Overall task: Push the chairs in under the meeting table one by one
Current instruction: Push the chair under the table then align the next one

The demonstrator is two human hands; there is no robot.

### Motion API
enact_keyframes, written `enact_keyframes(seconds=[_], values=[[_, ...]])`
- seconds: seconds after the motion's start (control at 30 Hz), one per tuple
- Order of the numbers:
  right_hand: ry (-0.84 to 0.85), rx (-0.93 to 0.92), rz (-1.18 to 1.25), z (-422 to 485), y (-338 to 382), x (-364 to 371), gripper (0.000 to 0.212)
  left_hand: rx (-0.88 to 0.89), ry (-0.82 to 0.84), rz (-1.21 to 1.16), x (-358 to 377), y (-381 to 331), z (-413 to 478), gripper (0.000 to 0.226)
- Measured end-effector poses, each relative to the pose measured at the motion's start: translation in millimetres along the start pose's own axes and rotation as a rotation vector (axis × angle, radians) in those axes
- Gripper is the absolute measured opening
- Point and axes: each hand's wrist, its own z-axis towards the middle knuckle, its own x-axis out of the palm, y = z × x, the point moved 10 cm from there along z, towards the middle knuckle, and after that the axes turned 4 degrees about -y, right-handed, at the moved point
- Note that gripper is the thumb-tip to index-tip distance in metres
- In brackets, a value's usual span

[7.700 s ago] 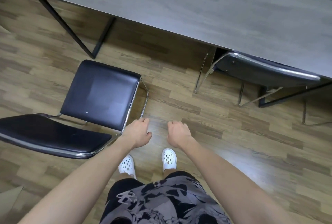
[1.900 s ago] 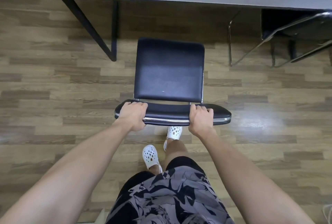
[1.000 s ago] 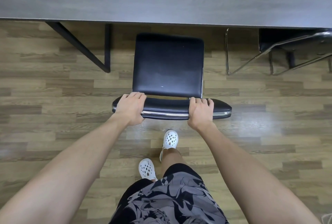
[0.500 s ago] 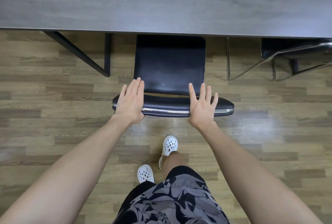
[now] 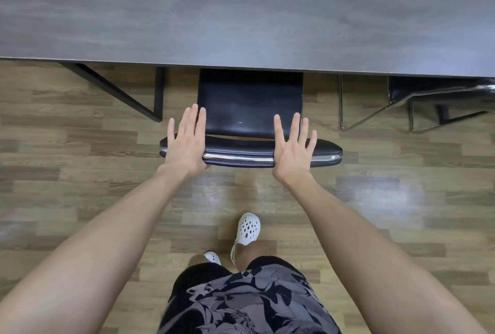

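A black padded chair (image 5: 250, 103) with a chrome frame stands straight in front of me, the far part of its seat tucked under the edge of the grey wood-grain meeting table (image 5: 241, 12). Its backrest (image 5: 241, 152) faces me. My left hand (image 5: 186, 143) lies flat over the left end of the backrest top, fingers straight. My right hand (image 5: 293, 146) lies flat over the right part, fingers spread. Neither hand curls round the chair.
A second black chair (image 5: 428, 95) sits under the table at the right, its chrome legs showing. A black slanted table leg (image 5: 128, 92) stands left of my chair. The floor is wood laminate. My feet in white clogs (image 5: 246, 232) stand behind the chair.
The chair has slid farther under the table. My hands, which gripped the backrest a second ago, have opened flat on it with the fingers straight.
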Motion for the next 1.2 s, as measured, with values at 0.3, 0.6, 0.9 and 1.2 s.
enact_keyframes(seconds=[0.3, 0.6, 0.9, 1.2], values=[[0.004, -0.016, -0.005, 26, -3, -8, 0.123, -0.012, 0.005, 0.014, -10, -2, 22, 0.137], [-0.009, 0.000, 0.008, 60, -4, -21, 0.124, -0.014, 0.018, 0.017, -26, 1, 55, 0.137], [-0.031, 0.004, 0.015, 93, -4, -36, 0.124, -0.008, 0.009, 0.004, -41, 4, 88, 0.136], [-0.037, 0.000, 0.026, 124, -3, -49, 0.123, 0.006, -0.008, 0.022, -55, 6, 119, 0.135]])
